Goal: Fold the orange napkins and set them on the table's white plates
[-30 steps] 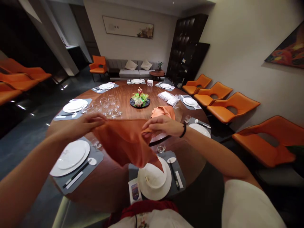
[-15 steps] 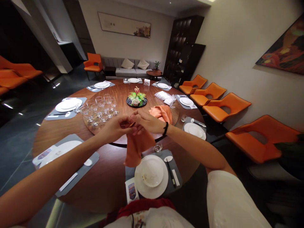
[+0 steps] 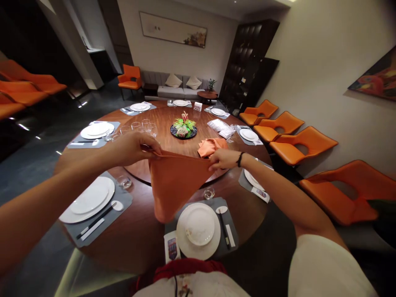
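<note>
- An orange cloth napkin [image 3: 177, 181] hangs between the fingers of both hands, its top edge pulled nearly straight and sloping slightly down to the right; the fabric is smooth and matte, folded over along that edge, and tapers into a soft, rounded point below the left fingers.
- The left hand [image 3: 136, 148] comes in over a long, extended forearm, palm down; its fingers and thumb pinch the upper left corner.
- The right hand [image 3: 224, 159] reaches inward from a bent elbow, knuckles up, fingers curled in and pinching the upper right corner; a thin black band [image 3: 239, 159] circles the wrist.
- Under the right fingers, a clear, short glass [image 3: 209, 192] stands on the dark, glossy wooden counter [image 3: 136, 235].
- Farther below the fingers, on a grey placemat [image 3: 222, 243], a glazed white plate [image 3: 198, 253] carries a smaller round dish [image 3: 200, 225]; slim black chopsticks [image 3: 225, 231] lean on an oval white rest [image 3: 221, 210].
- Just beyond the right fingers lies a crumpled pile of orange cloth [image 3: 212, 145]; whether they touch it cannot be told.
- Behind the left fingers, clear drinking glasses [image 3: 145, 124] cluster, partly hidden.
- Past the gap between the hands sits a leafy green-and-red centrepiece [image 3: 184, 126] on a black dish; shiny white packets [image 3: 221, 127] lie to its right.
- Well right of the right fingers, smooth orange chairs [image 3: 303, 146] line the wall.
</note>
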Available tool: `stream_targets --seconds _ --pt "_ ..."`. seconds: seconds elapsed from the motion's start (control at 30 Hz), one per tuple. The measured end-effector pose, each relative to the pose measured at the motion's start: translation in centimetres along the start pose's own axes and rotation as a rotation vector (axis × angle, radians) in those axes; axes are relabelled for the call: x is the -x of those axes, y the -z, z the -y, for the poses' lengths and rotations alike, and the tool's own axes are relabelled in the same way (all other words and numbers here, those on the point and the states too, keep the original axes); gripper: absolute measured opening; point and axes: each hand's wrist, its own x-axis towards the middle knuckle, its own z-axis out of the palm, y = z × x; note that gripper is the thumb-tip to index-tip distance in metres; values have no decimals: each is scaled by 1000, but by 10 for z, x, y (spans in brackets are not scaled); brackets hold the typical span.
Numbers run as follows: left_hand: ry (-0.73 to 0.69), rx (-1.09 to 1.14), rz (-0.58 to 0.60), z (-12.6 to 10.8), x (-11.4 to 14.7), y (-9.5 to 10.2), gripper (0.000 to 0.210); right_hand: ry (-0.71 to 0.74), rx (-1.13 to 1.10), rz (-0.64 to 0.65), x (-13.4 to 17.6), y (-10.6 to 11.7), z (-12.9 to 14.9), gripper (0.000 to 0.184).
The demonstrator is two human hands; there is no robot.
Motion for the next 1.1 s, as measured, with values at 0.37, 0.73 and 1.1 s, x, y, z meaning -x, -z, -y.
stream_targets --seconds 0.37,0.73,1.1 --pt "284 9 147 39 -8 -21 17 107 68 -449 1 58 28 33" --pt "400 188 -69 44 -36 -20 30 -39 -87 -534 5 77 -5 24" --pt "378 180 123 93 -131 -18 27 -135 41 -550 -85 104 -104 45"
